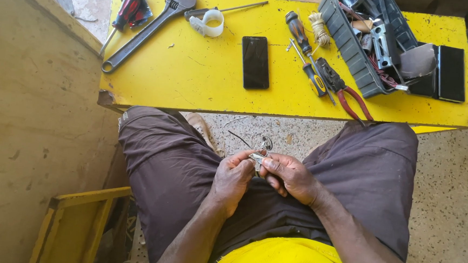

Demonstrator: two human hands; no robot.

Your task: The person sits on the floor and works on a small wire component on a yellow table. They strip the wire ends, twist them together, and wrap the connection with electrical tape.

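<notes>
I sit with both hands together over my lap, between my knees. My left hand (232, 179) and my right hand (290, 175) pinch a small metal part (258, 157) with thin wires (266, 144) curling up from it. The fingertips of both hands meet on it, and most of the part is hidden by the fingers. In front of my knees stands a yellow bench (204, 81) with tools on it.
On the bench lie a large adjustable wrench (145, 28), a red-handled tool (129, 8), a roll of white tape (211, 23), a black phone (255, 62), screwdrivers (304, 44), red-handled pliers (344, 92), a twine bundle (319, 27) and a grey toolbox (369, 42). A yellow wooden frame (77, 219) stands at lower left.
</notes>
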